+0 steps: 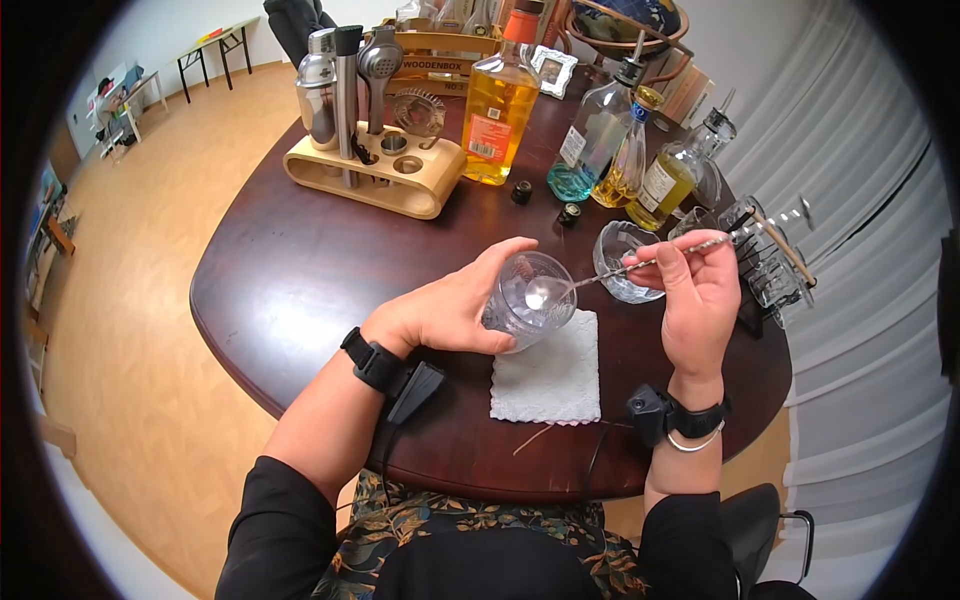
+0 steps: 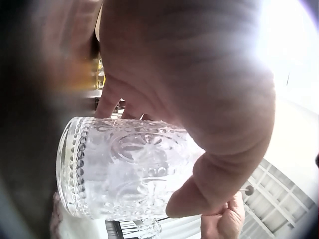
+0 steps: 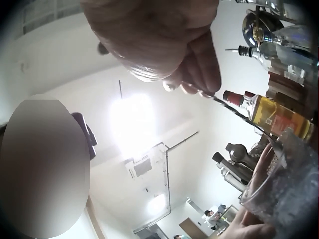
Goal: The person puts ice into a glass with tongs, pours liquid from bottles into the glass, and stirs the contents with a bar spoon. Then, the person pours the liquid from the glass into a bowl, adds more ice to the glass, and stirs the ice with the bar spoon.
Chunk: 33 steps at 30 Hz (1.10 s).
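Observation:
My left hand (image 1: 440, 305) grips a clear embossed glass (image 1: 515, 325) from the left, thumb on the near side and fingers round the far side. The glass stands over the far end of a white cloth (image 1: 545, 390). In the left wrist view the glass wall (image 2: 144, 164) shows raised flowers and a beaded band. My right hand (image 1: 698, 305) pinches the twisted stem of a bar spoon (image 1: 600, 275). The spoon slants down leftward, its bowl inside the glass. A cut-glass bowl (image 1: 622, 288) sits just left of my right fingers.
A wooden bar-tool stand (image 1: 430, 195) with a shaker (image 1: 318, 100) is at the back left. Behind the glass are an orange-labelled bottle (image 1: 492, 110), several other bottles and two dark caps (image 1: 521, 191). A rack with glasses (image 1: 775, 270) stands at the right. A thin straw-like strip (image 1: 532, 440) lies near the front edge.

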Tool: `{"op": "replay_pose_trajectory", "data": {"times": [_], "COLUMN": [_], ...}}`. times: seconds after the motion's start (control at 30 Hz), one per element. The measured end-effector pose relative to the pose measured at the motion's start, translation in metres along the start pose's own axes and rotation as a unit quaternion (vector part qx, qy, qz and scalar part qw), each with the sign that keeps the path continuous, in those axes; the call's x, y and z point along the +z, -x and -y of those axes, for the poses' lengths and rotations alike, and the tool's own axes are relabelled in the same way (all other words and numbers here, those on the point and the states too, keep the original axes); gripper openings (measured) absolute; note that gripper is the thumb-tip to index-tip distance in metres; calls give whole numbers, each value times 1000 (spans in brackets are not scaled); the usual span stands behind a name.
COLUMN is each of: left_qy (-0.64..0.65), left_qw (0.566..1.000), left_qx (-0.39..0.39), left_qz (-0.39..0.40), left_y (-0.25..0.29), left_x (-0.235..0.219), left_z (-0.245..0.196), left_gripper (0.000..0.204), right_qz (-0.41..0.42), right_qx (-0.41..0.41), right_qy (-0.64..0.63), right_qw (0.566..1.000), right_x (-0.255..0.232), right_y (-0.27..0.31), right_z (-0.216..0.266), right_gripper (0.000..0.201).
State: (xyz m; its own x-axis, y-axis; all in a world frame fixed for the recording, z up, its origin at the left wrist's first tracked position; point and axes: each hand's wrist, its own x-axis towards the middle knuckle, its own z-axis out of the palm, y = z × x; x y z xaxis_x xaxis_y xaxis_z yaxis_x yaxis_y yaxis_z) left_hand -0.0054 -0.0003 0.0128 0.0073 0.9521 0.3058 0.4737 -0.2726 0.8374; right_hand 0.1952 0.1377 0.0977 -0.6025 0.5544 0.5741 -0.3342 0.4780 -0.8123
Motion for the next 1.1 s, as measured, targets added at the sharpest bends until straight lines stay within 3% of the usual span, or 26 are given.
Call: {"op": "replay_pose_trajectory", "data": {"times": [0.1,0.17,0.2,0.33,0.57,0.6,0.7,0.73,0.83,1.1], "left_qy": [-12,-31,-23,-5,54,58,59,53,60,21], "left_qw": [1000,999,999,1000,999,998,998,998,998,1000], "left_qx": [12,24,21,9,1,11,36,39,31,9], "left_qz": [-3,-9,-8,-8,2,2,8,13,14,-6], "left_y": [0,0,0,-1,-2,-2,-3,-3,-4,-1], "left_x": [0,1,1,1,1,2,4,4,6,3], "left_z": [2,3,3,2,2,3,2,-1,0,-2], "left_gripper": [101,101,100,99,97,96,95,97,98,97], "right_qz": [47,169,197,180,259,264,189,182,135,61], "right_qx": [-157,-264,-254,-205,-284,-280,-158,-68,100,99], "right_qy": [53,173,196,172,239,216,172,221,11,-6], "right_qw": [985,934,926,947,892,898,954,956,986,993], "right_x": [3,2,5,9,15,12,4,-4,-4,0], "right_y": [5,1,2,4,6,4,1,-1,-6,-4], "right_z": [-12,-9,-10,-16,-5,-8,-12,-15,-35,-18], "right_gripper": [16,19,20,19,20,23,14,6,6,8]}}
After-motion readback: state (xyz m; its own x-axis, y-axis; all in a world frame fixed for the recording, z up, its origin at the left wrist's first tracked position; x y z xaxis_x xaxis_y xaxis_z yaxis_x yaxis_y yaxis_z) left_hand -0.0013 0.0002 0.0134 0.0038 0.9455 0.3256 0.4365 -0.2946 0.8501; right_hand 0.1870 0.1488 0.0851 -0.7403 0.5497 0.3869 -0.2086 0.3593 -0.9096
